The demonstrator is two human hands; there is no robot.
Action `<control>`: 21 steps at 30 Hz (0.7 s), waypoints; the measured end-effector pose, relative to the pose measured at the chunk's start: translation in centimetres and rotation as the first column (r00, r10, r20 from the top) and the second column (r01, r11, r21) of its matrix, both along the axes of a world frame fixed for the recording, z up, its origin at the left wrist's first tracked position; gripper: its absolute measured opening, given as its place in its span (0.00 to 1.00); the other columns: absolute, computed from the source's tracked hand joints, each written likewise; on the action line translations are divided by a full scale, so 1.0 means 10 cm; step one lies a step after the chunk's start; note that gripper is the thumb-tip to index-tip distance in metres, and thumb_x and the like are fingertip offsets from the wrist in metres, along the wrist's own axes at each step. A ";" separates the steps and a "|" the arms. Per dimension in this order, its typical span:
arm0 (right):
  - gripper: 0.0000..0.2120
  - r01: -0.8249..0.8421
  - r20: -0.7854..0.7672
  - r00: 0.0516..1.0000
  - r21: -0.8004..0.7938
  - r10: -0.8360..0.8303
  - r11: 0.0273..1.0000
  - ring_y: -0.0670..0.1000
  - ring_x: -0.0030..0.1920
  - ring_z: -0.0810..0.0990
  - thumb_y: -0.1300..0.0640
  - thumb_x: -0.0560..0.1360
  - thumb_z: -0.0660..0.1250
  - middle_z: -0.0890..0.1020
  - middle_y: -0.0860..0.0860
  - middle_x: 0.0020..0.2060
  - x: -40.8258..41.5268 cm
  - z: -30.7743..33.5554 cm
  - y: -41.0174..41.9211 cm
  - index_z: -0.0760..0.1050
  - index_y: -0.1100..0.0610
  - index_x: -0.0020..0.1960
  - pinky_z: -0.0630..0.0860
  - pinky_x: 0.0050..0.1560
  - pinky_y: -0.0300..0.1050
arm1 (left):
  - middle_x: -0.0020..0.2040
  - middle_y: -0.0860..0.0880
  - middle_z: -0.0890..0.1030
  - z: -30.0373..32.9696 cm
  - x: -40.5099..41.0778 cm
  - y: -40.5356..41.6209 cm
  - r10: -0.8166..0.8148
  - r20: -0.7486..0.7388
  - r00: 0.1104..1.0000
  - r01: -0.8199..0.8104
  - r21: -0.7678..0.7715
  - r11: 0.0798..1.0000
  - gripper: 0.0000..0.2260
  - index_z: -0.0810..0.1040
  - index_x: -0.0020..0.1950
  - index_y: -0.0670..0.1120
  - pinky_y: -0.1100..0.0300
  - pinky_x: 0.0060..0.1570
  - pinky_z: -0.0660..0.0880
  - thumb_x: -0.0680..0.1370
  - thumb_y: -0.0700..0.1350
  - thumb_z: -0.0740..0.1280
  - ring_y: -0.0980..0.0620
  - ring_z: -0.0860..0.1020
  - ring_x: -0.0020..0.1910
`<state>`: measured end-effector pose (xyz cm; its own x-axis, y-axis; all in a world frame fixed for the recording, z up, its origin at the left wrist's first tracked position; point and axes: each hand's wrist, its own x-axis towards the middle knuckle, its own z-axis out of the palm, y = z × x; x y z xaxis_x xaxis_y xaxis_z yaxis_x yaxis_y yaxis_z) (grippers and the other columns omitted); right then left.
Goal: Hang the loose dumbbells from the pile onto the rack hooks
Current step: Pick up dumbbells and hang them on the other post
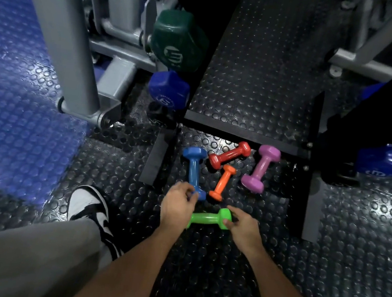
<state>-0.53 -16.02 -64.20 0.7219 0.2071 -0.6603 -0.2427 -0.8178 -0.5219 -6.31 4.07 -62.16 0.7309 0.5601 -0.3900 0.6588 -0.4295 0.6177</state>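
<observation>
Both hands are working low over the studded rubber floor (pixel 258 82), at the near edge of the pile.

Right hand (pixel 244 227): fingers and thumb are curling round the right head of the green dumbbell (pixel 209 218), gripping it. The dumbbell is lying crosswise between the two hands, its left head hidden under the other hand.

Left hand (pixel 176 207): fingertips are pinching the near head of the blue dumbbell (pixel 195 170), while the heel of the hand is lying over the green one's left end. Whether it is also bearing on the green dumbbell, cannot tell.

Blue dumbbell is running straight away from the left-hand pinch, far head pointing at the rack base (pixel 245 134).

Just right of that pinch, the orange dumbbell (pixel 222 183) is lying on a slant, near head close beside the blue one's near head. Beyond it, the red dumbbell (pixel 229 154) is lying across, touching or nearly touching the orange one's far head. The purple dumbbell (pixel 259 169) is sitting beyond the right hand, apart from the others.

Farther beyond the left hand, a large dark green dumbbell (pixel 180 41) and a large blue dumbbell (pixel 168 89) are hanging on the rack's left side; another blue one (pixel 384 161) is showing far right of the right hand.

Grey machine frame (pixel 63 35) is standing left. A black-and-white shoe (pixel 88 204) is planted left of the left hand.
</observation>
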 end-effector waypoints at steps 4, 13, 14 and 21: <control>0.27 -0.072 -0.057 0.996 -0.018 0.071 0.997 0.51 0.62 0.81 0.53 0.78 0.73 0.82 0.51 0.65 0.08 0.05 0.03 0.72 0.51 0.75 0.75 0.68 0.50 | 0.47 0.51 0.81 -0.01 0.26 0.18 0.282 -0.024 0.959 -0.283 -0.146 0.948 0.12 0.81 0.56 0.47 0.57 0.45 0.76 0.76 0.50 0.74 0.54 0.79 0.43; 0.12 -0.254 0.314 0.913 -0.060 0.260 0.965 0.51 0.49 0.82 0.55 0.79 0.68 0.82 0.51 0.55 0.86 0.46 0.98 0.78 0.49 0.63 0.75 0.49 0.37 | 0.54 0.45 0.83 -0.38 0.47 0.24 0.405 -0.287 0.868 -0.496 -0.477 0.725 0.42 0.79 0.61 0.44 0.49 0.56 0.81 0.53 0.64 0.80 0.45 0.83 0.52; 0.14 -0.295 0.358 0.883 -0.080 0.304 0.952 0.54 0.53 0.82 0.54 0.78 0.69 0.82 0.52 0.57 0.99 0.45 1.14 0.79 0.51 0.64 0.77 0.53 0.42 | 0.55 0.45 0.83 -0.49 0.45 0.21 0.367 -0.294 0.883 -0.468 -0.480 0.742 0.47 0.78 0.62 0.44 0.49 0.56 0.81 0.49 0.66 0.79 0.45 0.83 0.52; 0.31 -0.567 0.206 0.782 -0.156 0.588 0.809 0.58 0.68 0.76 0.50 0.77 0.73 0.76 0.56 0.70 1.32 0.26 1.95 0.69 0.50 0.77 0.71 0.66 0.47 | 0.65 0.41 0.72 -0.40 0.48 0.16 0.054 -0.357 0.932 -0.196 -0.374 0.906 0.41 0.71 0.71 0.45 0.49 0.66 0.73 0.62 0.54 0.82 0.39 0.74 0.64</control>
<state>12.65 3.49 -61.60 0.6174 0.5888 -0.5216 0.4087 -0.8067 -0.4268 -1.53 5.72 -66.12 0.4532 0.3835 -0.8047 0.8860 -0.0949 0.4538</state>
